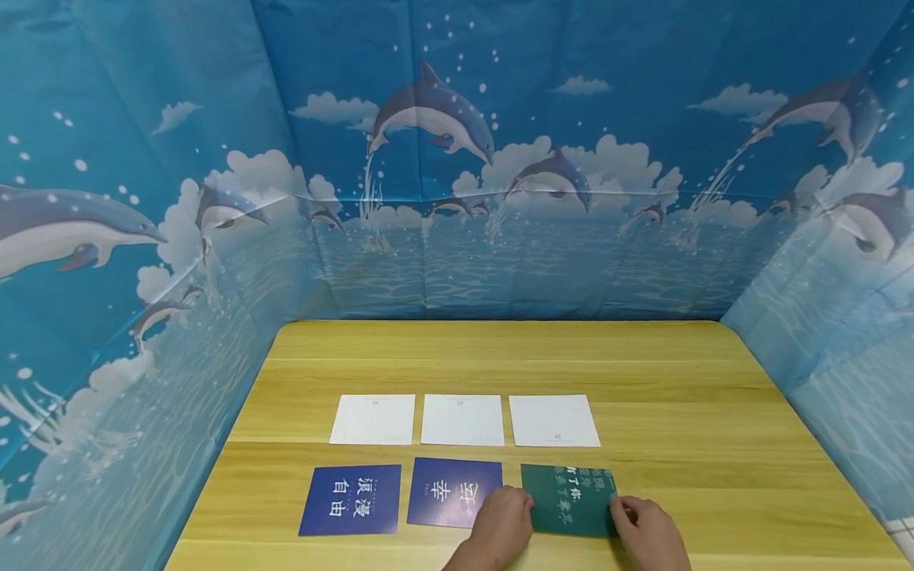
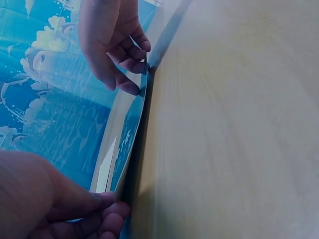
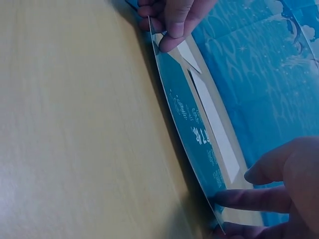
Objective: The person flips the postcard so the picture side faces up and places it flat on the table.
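A green postcard (image 1: 574, 502) with white Chinese writing lies between my two hands at the front right of the row. My left hand (image 1: 501, 519) pinches its left edge, the thumb over the top face, as the left wrist view also shows. At the opposite edge, my right hand (image 1: 648, 533) holds the card with its fingertips. Seen from the side in the right wrist view, the green postcard (image 3: 187, 127) bows slightly, with a dark shadow under its edge. A blue postcard (image 1: 446, 492) lies just left of my left hand, partly covered by it.
Another blue postcard (image 1: 351, 500) lies at the front left. Behind stand three white cards in a row: left card (image 1: 373, 419), middle card (image 1: 462, 419) and right card (image 1: 554, 420). The wooden table (image 1: 714, 396) is enclosed by a dolphin-print curtain (image 1: 500, 262).
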